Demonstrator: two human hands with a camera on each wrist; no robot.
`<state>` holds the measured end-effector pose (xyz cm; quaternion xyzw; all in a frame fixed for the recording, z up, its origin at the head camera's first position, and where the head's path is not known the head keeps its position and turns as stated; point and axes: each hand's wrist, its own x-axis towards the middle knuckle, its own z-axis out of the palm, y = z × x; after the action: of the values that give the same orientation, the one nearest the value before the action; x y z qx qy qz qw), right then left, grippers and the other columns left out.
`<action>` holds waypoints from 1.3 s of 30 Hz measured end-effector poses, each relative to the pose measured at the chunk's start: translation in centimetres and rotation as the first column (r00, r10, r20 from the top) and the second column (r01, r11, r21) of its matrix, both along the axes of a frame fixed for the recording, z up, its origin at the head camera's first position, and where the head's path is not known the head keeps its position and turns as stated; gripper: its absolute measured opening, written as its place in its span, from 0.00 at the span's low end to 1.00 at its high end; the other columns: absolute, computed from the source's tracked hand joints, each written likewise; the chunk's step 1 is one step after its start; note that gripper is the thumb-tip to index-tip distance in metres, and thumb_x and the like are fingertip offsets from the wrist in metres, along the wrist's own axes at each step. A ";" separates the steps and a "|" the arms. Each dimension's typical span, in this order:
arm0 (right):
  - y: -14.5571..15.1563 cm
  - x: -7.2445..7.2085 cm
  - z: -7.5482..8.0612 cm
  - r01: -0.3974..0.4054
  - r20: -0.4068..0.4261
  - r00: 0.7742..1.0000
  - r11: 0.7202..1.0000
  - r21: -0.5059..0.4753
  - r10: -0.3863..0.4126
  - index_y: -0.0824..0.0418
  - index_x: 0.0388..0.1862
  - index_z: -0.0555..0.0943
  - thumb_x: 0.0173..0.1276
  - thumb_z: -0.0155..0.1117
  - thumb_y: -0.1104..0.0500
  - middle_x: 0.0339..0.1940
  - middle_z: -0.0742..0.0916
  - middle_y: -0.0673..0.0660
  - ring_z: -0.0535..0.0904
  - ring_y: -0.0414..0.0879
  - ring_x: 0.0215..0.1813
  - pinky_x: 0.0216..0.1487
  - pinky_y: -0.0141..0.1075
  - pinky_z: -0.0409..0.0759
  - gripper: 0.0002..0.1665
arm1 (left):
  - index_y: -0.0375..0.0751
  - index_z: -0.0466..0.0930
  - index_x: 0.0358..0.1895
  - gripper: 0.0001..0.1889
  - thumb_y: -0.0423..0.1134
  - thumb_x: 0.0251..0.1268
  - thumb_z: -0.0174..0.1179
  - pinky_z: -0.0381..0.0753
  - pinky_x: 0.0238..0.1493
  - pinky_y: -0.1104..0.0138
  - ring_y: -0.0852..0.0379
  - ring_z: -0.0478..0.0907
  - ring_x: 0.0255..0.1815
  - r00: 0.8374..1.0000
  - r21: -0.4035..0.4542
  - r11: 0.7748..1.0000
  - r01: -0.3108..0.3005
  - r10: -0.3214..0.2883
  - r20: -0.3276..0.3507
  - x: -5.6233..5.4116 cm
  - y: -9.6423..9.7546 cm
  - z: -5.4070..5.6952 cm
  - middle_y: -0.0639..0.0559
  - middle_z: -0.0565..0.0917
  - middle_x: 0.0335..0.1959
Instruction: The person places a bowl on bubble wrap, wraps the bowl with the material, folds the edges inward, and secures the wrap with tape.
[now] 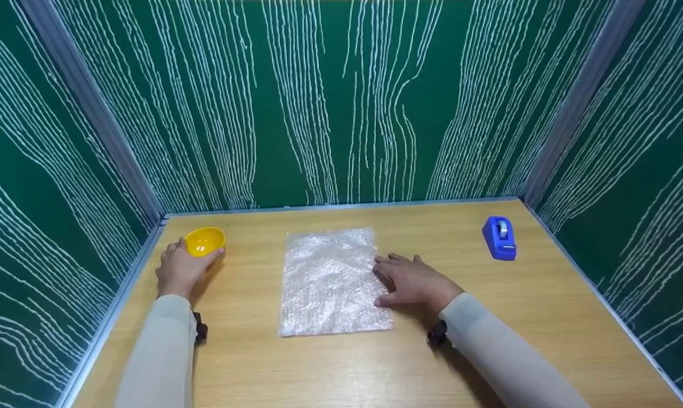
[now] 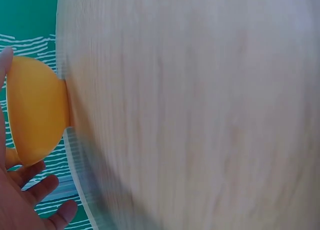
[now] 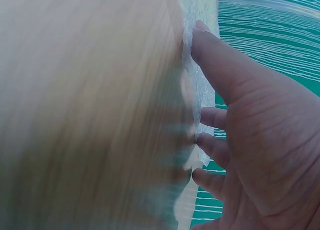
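Observation:
A small yellow bowl [image 1: 205, 241] stands upright on the left part of the table. My left hand [image 1: 179, 267] holds it, thumb on the near right side and fingers round the left side. In the left wrist view the bowl [image 2: 37, 109] has its base on the tabletop, and the other fingers of the left hand [image 2: 22, 200] spread below it. A sheet of clear bubble wrap [image 1: 332, 283] lies flat in the middle. My right hand [image 1: 412, 280] rests at its right edge with fingers spread, the fingertips touching the wrap [image 3: 200, 84].
A blue tape dispenser [image 1: 499, 238] with a roll in it stands at the back right of the wooden table [image 1: 330, 368]. Green walls [image 1: 341, 113] with white wavy lines enclose the table at the back and on both sides.

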<state>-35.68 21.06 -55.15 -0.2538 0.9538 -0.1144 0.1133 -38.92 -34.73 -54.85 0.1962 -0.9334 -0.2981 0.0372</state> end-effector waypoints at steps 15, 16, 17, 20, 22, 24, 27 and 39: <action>-0.5 -0.1 0.2 -0.014 -0.006 1.000 1.000 0.000 0.014 0.47 0.90 0.72 0.72 0.76 0.26 0.95 0.67 0.53 0.57 0.64 0.96 0.89 0.80 0.52 0.55 | 0.28 0.52 0.91 0.70 0.68 0.60 0.83 0.70 0.88 0.40 0.31 0.72 0.78 0.993 0.189 0.980 -0.058 0.076 -0.090 0.4 -0.3 0.4 0.29 0.70 0.83; -0.5 -0.1 0.2 -0.018 -0.009 1.000 1.000 0.001 0.018 0.48 0.90 0.72 0.72 0.75 0.26 0.95 0.67 0.53 0.57 0.65 0.96 0.89 0.80 0.52 0.55 | 0.27 0.53 0.90 0.69 0.66 0.61 0.83 0.71 0.88 0.41 0.32 0.72 0.77 0.992 0.197 0.979 -0.054 0.075 -0.099 0.4 -0.3 0.4 0.29 0.70 0.83; -0.5 -0.2 0.2 -0.020 -0.010 1.000 1.000 -0.002 0.020 0.48 0.90 0.72 0.72 0.75 0.26 0.95 0.67 0.54 0.57 0.65 0.96 0.88 0.80 0.52 0.55 | 0.26 0.53 0.90 0.68 0.65 0.61 0.83 0.72 0.88 0.41 0.31 0.72 0.77 0.992 0.199 0.979 -0.049 0.071 -0.104 0.4 -0.3 0.4 0.28 0.70 0.83; -0.4 -0.3 0.1 -0.010 -0.004 1.000 1.000 0.005 0.010 0.47 0.90 0.71 0.72 0.75 0.26 0.95 0.67 0.53 0.57 0.64 0.96 0.90 0.78 0.52 0.55 | 0.27 0.54 0.89 0.67 0.63 0.61 0.84 0.71 0.88 0.42 0.31 0.72 0.77 0.992 0.229 0.973 -0.042 0.067 -0.102 0.4 -0.2 0.4 0.29 0.69 0.83; -0.4 -0.3 0.0 0.001 0.001 1.000 1.000 0.008 -0.001 0.46 0.90 0.72 0.71 0.76 0.26 0.95 0.67 0.52 0.57 0.63 0.96 0.91 0.76 0.53 0.55 | 0.28 0.55 0.89 0.66 0.62 0.61 0.85 0.71 0.89 0.42 0.32 0.72 0.78 0.993 0.250 0.967 -0.039 0.065 -0.095 0.5 -0.2 0.4 0.29 0.69 0.83; -0.5 -0.3 0.0 0.013 0.007 1.000 1.000 0.011 -0.013 0.44 0.90 0.72 0.71 0.76 0.26 0.96 0.66 0.51 0.57 0.62 0.96 0.91 0.74 0.54 0.55 | 0.30 0.55 0.89 0.65 0.61 0.61 0.85 0.71 0.89 0.42 0.32 0.71 0.78 0.994 0.272 0.961 -0.039 0.066 -0.091 0.6 -0.3 0.5 0.30 0.69 0.84; -0.5 -0.2 0.0 0.018 0.010 1.000 1.000 0.009 -0.018 0.44 0.90 0.72 0.71 0.76 0.25 0.95 0.67 0.51 0.57 0.62 0.96 0.92 0.74 0.54 0.55 | 0.32 0.54 0.90 0.65 0.61 0.61 0.86 0.71 0.89 0.42 0.32 0.71 0.79 0.994 0.294 0.955 -0.041 0.069 -0.086 0.8 -0.4 0.5 0.32 0.68 0.85; -0.6 0.1 0.3 0.020 0.018 1.000 1.000 0.012 -0.020 0.45 0.90 0.71 0.72 0.76 0.26 0.96 0.66 0.51 0.57 0.62 0.96 0.92 0.72 0.55 0.54 | 0.30 0.51 0.91 0.69 0.64 0.61 0.84 0.69 0.89 0.39 0.31 0.71 0.78 0.990 0.234 0.969 0.076 -0.045 -0.137 2.0 1.2 1.4 0.30 0.67 0.84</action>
<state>-35.59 20.49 -54.81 -0.2425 0.9559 -0.1123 0.1220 -36.91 -33.55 -53.46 0.1508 -0.8918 -0.4215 0.0651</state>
